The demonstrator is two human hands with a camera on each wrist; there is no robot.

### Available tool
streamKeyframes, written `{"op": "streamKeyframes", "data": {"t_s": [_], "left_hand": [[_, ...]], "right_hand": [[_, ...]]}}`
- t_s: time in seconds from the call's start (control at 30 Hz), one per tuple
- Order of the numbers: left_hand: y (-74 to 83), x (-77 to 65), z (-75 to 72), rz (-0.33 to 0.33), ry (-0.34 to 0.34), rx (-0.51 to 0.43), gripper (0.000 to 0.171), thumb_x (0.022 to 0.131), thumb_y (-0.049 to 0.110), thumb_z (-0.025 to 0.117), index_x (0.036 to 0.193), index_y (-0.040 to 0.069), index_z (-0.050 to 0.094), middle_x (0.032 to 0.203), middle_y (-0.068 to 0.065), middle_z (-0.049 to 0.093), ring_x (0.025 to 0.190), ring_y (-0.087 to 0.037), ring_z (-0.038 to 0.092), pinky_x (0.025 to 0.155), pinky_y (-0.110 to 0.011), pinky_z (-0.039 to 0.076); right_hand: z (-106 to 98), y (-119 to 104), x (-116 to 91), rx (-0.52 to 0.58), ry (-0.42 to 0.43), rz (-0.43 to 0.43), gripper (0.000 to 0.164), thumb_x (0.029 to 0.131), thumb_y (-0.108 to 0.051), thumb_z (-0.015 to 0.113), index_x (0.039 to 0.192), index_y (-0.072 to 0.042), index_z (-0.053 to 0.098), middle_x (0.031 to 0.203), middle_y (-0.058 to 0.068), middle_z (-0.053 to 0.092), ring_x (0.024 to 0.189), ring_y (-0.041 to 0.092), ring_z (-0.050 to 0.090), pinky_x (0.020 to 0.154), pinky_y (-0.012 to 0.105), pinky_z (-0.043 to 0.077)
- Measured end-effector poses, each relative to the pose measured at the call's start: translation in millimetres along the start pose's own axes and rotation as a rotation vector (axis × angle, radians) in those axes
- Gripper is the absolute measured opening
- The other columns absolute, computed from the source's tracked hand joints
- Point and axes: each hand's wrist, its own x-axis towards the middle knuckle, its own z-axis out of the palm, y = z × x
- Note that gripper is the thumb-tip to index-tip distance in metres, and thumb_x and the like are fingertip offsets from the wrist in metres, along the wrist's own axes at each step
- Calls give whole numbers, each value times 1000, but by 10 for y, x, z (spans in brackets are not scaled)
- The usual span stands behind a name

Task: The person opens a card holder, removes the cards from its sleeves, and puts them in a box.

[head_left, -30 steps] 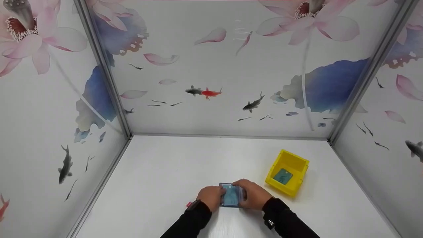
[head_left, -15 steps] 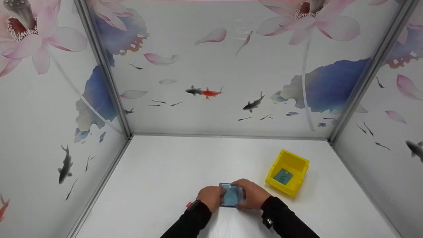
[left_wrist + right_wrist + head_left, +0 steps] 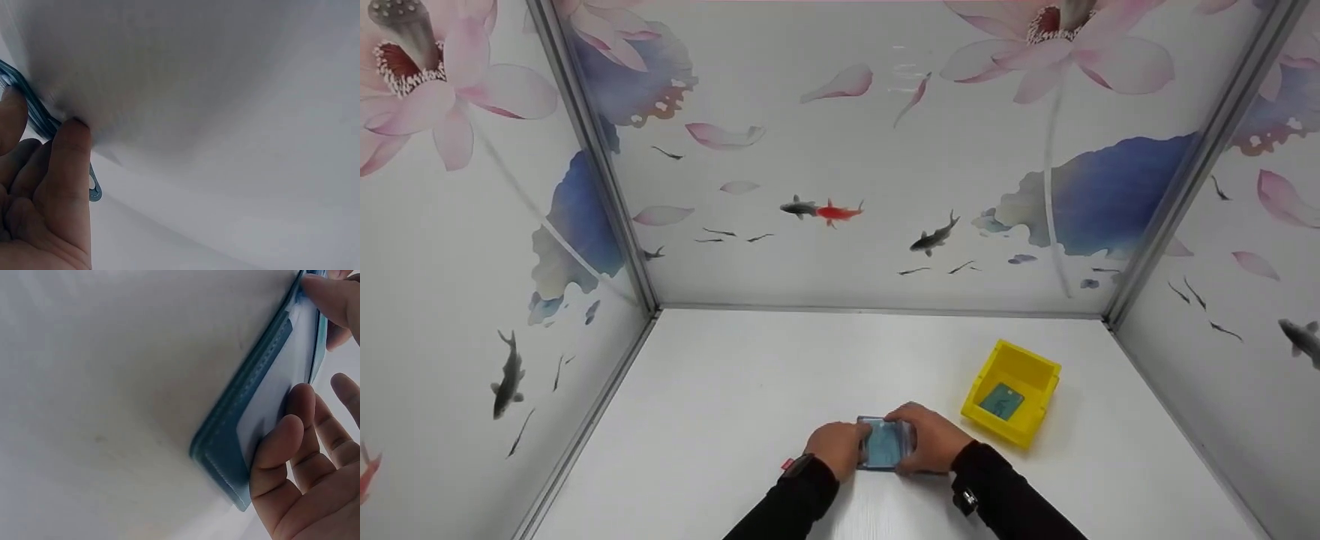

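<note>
- Yellow bin (image 3: 1026, 371) stood on white bench (image 3: 765, 360), R side; had 1 flat green card (image 3: 1002, 401) in it, nr its near end.
- Teal holder (image 3: 883, 444) showed stitched edges & pale panel; couldn't tell contents.
- Bench ran back from holder to patterned back wall (image 3: 855, 277), well apart; strip of bench betw. bin & my R grip (image 3: 934, 441).
- My L grip (image 3: 836, 448) pinched holder's L edge, thumb on top.
- R grip curled round its R side.
- Holder sat betw. both; flat or tilted, couldn't tell.
</note>
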Motion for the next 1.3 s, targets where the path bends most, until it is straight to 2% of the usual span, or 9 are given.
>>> {"op": "streamKeyframes", "data": {"t_s": [0.23,0.37,0.47,0.67,0.8,0.93,1.03,1.2,1.3], "left_hand": [[20,10,-14,0,-24,30,28,96,25,92,122,17,84,107,-3,87,98,-22,82,87,-37,66],[22,13,-24,-13,-50,21,33,99,26,89,131,18,83,114,-4,87,102,-22,82,90,-37,66],[22,4,-41,-6,-53,14,30,100,25,88,129,17,83,112,-5,87,100,-23,81,88,-37,65],[23,6,-43,3,-44,21,24,100,24,87,123,16,83,105,-6,86,95,-23,80,85,-38,65],[18,8,-14,11,-24,40,28,100,24,87,126,16,84,106,-6,86,94,-23,81,85,-37,65],[11,7,6,16,-7,36,26,99,23,87,123,15,84,103,-6,86,91,-23,80,84,-37,65],[6,2,9,17,6,23,22,99,21,87,120,14,84,99,-6,85,88,-22,79,82,-36,64],[-4,-7,26,27,47,15,17,96,16,88,113,14,85,94,-6,85,84,-21,78,79,-35,63],[-4,-7,37,24,46,18,17,96,17,88,113,14,85,93,-6,84,84,-22,78,79,-36,63]], "right_hand": [[18,55,7,-42,4,4,73,78,-25,106,142,-16,71,144,4,67,124,22,66,116,54,58],[30,120,31,-45,-4,12,64,79,-27,106,134,-15,78,141,3,66,121,20,64,110,46,60],[28,154,41,-39,-13,21,57,79,-28,105,130,-13,82,140,1,65,118,17,63,103,37,60],[15,158,15,-30,-10,41,59,79,-26,105,131,-8,83,139,3,64,107,15,62,90,25,57],[-3,137,-28,-35,-14,68,61,79,-26,105,132,-8,82,139,4,63,110,16,61,95,30,58],[-24,106,-78,-29,-13,95,61,80,-26,104,133,-7,82,137,4,61,116,18,60,106,42,60],[-39,83,-120,-38,-2,88,60,80,-26,104,132,-7,82,135,4,60,118,19,60,109,45,59],[-75,46,-176,-55,14,66,58,81,-27,103,132,-9,83,135,4,60,116,19,60,106,41,60],[-107,22,-194,-49,12,91,57,82,-29,103,133,-12,83,138,4,59,114,18,59,101,36,59]]}}
